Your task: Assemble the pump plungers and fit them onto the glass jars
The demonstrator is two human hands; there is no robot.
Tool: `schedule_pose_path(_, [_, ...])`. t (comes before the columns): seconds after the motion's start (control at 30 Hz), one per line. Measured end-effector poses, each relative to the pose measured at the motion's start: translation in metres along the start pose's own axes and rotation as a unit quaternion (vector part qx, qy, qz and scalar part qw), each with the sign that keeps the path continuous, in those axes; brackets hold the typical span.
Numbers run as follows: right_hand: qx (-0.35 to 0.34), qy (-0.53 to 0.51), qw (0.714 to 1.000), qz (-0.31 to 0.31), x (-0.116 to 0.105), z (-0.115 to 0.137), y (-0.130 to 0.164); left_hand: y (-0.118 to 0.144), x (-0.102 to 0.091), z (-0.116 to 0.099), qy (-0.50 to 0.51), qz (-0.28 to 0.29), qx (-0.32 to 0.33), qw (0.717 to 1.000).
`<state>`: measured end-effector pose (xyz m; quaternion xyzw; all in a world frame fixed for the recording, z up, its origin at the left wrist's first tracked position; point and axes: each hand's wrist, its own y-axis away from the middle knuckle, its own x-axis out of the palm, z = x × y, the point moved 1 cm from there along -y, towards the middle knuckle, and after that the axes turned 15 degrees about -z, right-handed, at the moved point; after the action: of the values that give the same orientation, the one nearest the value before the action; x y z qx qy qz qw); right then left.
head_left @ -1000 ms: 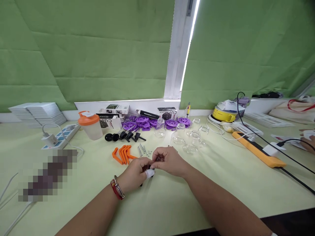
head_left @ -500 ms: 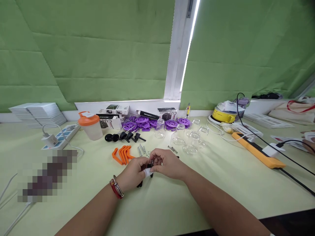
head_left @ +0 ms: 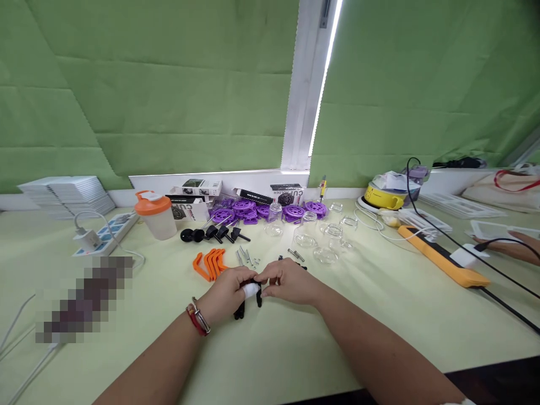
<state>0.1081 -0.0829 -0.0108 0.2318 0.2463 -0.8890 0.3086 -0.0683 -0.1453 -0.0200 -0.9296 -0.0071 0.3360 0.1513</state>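
- A shaker cup (head_left: 157, 216) with an orange lid is standing shut at the far left of the pale green table (head_left: 295, 343); its contents are not showing through the cloudy wall
- Clear glass jars (head_left: 324, 239) are standing and lying open behind the hands, with nothing showing inside them
- A yellow tub (head_left: 385, 197) at the far right is holding crumpled white paper
- The left hand (head_left: 228, 289) and the right hand (head_left: 291, 280) are meeting fingertip to fingertip at the table's middle, both pinching together on a small black part (head_left: 242, 306), which is sitting low over the table just in front of the orange clips (head_left: 210, 263)
- A white wrap is covering one left fingertip, and the fingers are hiding most of the black part, so its shape is hard to make out
- A blurred patch is covering something at the left, and another person's hand (head_left: 521, 247) is being cut off by the right edge
- Compared with a second ago, the hands are sitting lower and closer to the table, more of the black part is showing below the left hand, and the other person's hand is now lying flatter beside a white tray (head_left: 498, 229)
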Motion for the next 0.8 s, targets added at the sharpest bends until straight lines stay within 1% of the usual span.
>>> schedule_pose_path(0.1, [0.065,-0.019,0.997,-0.024,0.016,-0.007,0.003,-0.001,-0.001,0.002,-0.013,0.005,0.011,1.000])
schedule_pose_path(0.17, [0.107,-0.030,0.992,-0.063,0.030,-0.011,0.005,-0.002,-0.002,0.004,-0.043,0.001,0.025,0.999])
schedule_pose_path(0.23, [0.134,-0.039,0.986,-0.096,0.044,-0.016,0.006,-0.002,-0.003,0.007,-0.087,-0.002,0.040,0.995])
schedule_pose_path(0.27, [0.152,-0.047,0.982,-0.100,0.049,-0.017,0.006,-0.002,-0.004,0.009,-0.109,-0.005,0.046,0.993])
schedule_pose_path(0.33, [0.197,-0.069,0.974,-0.090,0.057,-0.020,0.003,-0.003,-0.008,0.012,-0.148,-0.022,0.051,0.987])
schedule_pose_path(0.4, [0.238,-0.088,0.964,-0.074,0.060,-0.021,0.001,-0.005,-0.014,0.014,-0.179,-0.048,0.045,0.982])
schedule_pose_path(0.43, [0.248,-0.091,0.962,-0.070,0.060,-0.021,0.000,-0.005,-0.016,0.014,-0.192,-0.060,0.038,0.979])
schedule_pose_path(0.5, [0.250,-0.085,0.962,-0.065,0.060,-0.021,-0.002,-0.006,-0.020,0.013,-0.210,-0.064,0.026,0.975])
schedule_pose_path(0.6, [0.246,-0.083,0.964,-0.061,0.062,-0.021,0.000,-0.005,-0.018,0.010,-0.218,-0.029,0.030,0.975])
schedule_pose_path(0.7, [0.232,-0.092,0.968,-0.038,0.064,-0.020,0.001,-0.003,-0.013,0.007,-0.206,-0.002,0.046,0.977])
schedule_pose_path(0.77, [0.218,-0.084,0.972,-0.021,0.058,-0.018,0.000,-0.002,-0.010,0.007,-0.194,-0.004,0.055,0.980])
schedule_pose_path(0.8, [0.210,-0.067,0.975,-0.023,0.051,-0.017,-0.002,-0.002,-0.010,0.007,-0.188,-0.009,0.058,0.980])
